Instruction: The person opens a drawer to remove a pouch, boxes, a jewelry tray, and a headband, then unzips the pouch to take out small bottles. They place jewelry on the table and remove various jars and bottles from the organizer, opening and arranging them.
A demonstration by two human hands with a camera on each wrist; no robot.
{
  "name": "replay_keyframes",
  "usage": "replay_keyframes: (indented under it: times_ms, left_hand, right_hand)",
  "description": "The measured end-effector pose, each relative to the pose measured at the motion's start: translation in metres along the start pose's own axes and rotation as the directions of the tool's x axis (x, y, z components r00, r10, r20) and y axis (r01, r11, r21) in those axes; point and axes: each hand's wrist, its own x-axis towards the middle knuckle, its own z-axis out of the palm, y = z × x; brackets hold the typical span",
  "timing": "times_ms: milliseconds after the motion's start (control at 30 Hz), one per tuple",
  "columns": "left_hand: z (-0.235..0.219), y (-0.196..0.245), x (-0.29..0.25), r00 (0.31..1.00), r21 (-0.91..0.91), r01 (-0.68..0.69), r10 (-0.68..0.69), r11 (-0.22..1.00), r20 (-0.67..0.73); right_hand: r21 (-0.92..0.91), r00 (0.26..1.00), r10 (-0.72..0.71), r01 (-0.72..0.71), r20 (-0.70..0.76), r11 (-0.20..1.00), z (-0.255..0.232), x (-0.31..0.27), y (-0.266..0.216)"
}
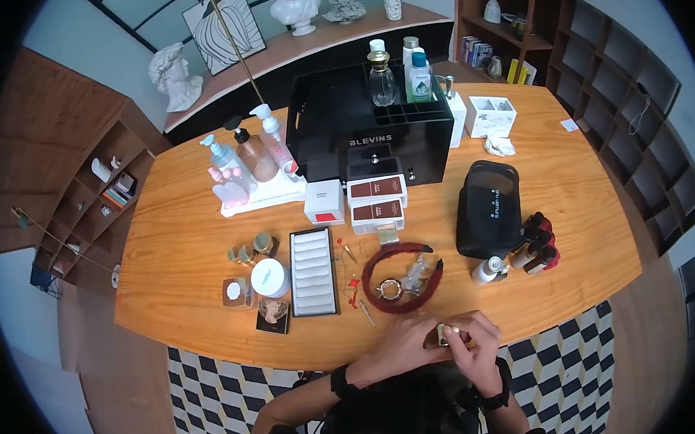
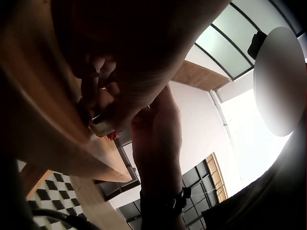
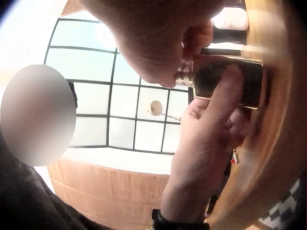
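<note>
A small, dark, flat bottle with gold edges (image 3: 206,79) is between the two hands, low over the table's front edge. My left hand (image 1: 401,345) grips its body, with the thumb lying across the dark face in the right wrist view. My right hand (image 1: 477,345) pinches the gold neck or cap end; in the right wrist view its fingers (image 3: 197,38) curl there. Whether the cap is on or off, I cannot tell. The left wrist view is dark and shows only a pale-edged part (image 2: 101,128) of the held thing.
A dark red headband (image 1: 391,305) lies just beyond the hands, around a bracelet. To its left are a ring tray (image 1: 334,273), jars and small jewellery. A black case (image 1: 488,209) and small bottles stand right. Behind are boxes, pump bottles and a black organizer (image 1: 326,116).
</note>
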Motion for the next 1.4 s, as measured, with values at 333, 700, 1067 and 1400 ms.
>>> replay_keyframes:
  times_ms: [333, 700, 1067, 1400]
  left_hand:
    - [-0.039, 0.017, 0.006, 0.998, 0.023, -0.006, 0.008, 1.000, -0.066]
    - [-0.141, 0.050, 0.074, 0.954, 0.117, -0.094, 0.123, 0.989, -0.275]
    - [-0.257, 0.013, 0.213, 0.774, 0.284, -0.221, 0.345, 0.933, -0.531]
    - [-0.271, -0.031, 0.244, 0.868, 0.546, -0.100, 0.341, 0.832, -0.361]
  right_hand:
    - [-0.248, 0.990, -0.079, 0.105, 0.114, 0.963, -0.003, 0.025, -0.031]
    - [-0.213, 0.942, -0.322, 0.335, 0.095, 0.918, -0.011, 0.149, -0.082]
    - [-0.268, 0.873, -0.480, 0.444, -0.086, 0.855, 0.022, 0.345, -0.088]
    - [-0.381, 0.969, -0.248, 0.237, 0.021, 0.894, 0.049, 0.407, -0.054]
